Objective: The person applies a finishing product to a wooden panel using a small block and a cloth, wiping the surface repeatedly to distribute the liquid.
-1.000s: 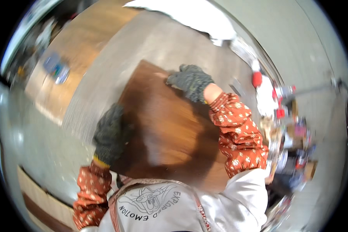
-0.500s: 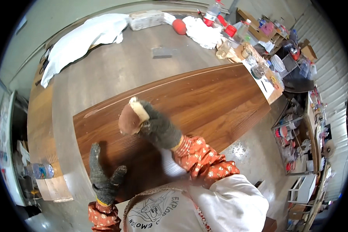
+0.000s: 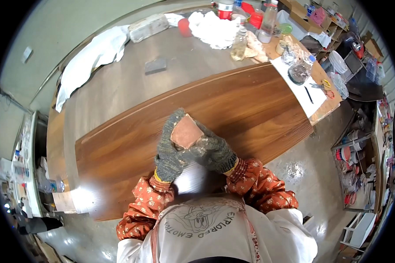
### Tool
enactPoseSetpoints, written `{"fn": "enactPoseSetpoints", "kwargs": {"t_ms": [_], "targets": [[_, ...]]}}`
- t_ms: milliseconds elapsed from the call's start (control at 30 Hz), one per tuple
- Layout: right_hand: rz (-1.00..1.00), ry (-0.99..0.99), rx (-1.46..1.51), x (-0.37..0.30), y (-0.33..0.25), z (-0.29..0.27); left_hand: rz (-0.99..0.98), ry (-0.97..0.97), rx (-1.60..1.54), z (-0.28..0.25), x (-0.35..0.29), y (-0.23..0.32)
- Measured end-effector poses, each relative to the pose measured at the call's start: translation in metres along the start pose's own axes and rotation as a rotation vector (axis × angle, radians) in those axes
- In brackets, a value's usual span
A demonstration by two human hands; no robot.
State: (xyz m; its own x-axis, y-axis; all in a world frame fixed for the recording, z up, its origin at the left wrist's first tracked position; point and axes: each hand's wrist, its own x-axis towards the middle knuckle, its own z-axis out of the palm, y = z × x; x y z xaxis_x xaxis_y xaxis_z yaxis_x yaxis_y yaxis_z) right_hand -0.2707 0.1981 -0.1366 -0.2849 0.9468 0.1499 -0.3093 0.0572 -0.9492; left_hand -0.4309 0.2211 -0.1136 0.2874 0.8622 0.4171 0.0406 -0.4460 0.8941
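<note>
Nearest: white top [image 3: 232, 230], red floral sleeves [image 3: 147, 201] at both wrists. L hand [image 3: 167, 149] & R hand [image 3: 214, 149], both in dk grey knit gloves, meet in front of chest, approx. mid-view. Pad [image 3: 187, 132] (reddish-brown, squarish) sits betw. them, flat face up, tilted. L hand clamped on its L side, fingers reaching up along that edge; R hand closed on its lower R edge. Fingers under pad hidden. Pad is over the brown board [image 3: 245, 96]; ht. above it can't be judged.

Board lies at a slant on grey tabletop [image 3: 109, 94], wood grain along its length. Glare patch on near L corner. Clear bottle [image 3: 55, 186] off to L, on its side.

Beyond board: grey block [image 3: 156, 66] flat on tabletop. R end: white paper [image 3: 299, 90] w/ jar [image 3: 299, 71] & dk pen [image 3: 309, 94]; scissors [image 3: 327, 84] just beside.

Far edge, L to R: white sheet [image 3: 94, 59], pale slab [image 3: 148, 27], red ball [image 3: 184, 28], white rags [image 3: 216, 28], upright bottle [image 3: 268, 22].
</note>
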Motion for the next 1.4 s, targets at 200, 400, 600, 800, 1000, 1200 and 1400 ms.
{"fn": "enactPoseSetpoints", "kwargs": {"t_ms": [200,400,600,800,1000,1200,1400], "targets": [[-0.066,-0.144,-0.017,0.015,-0.049,-0.065,-0.229,-0.079,-0.05,0.027,0.024,0.017],[-0.067,0.546,-0.732,0.073,-0.099,-0.216,-0.204,0.434,0.164,-0.02,0.006,-0.007],[0.049,0.797,-1.344,0.179,-0.093,-0.363,-0.417,0.635,0.932,-0.083,-0.04,-0.025],[0.523,1.007,-1.485,0.251,-0.067,-0.365,-0.288,0.908,0.287,-0.091,-0.071,-0.052],[0.286,1.28,-1.266,0.233,-0.051,-0.448,-0.343,0.877,0.259,-0.081,-0.06,-0.047],[-0.453,0.939,-0.727,0.169,-0.094,-0.376,-0.465,0.882,0.451,-0.096,-0.085,-0.045],[-0.541,0.268,-1.322,0.125,-0.087,-0.216,-0.323,0.784,0.42,-0.079,-0.056,-0.039]]}}
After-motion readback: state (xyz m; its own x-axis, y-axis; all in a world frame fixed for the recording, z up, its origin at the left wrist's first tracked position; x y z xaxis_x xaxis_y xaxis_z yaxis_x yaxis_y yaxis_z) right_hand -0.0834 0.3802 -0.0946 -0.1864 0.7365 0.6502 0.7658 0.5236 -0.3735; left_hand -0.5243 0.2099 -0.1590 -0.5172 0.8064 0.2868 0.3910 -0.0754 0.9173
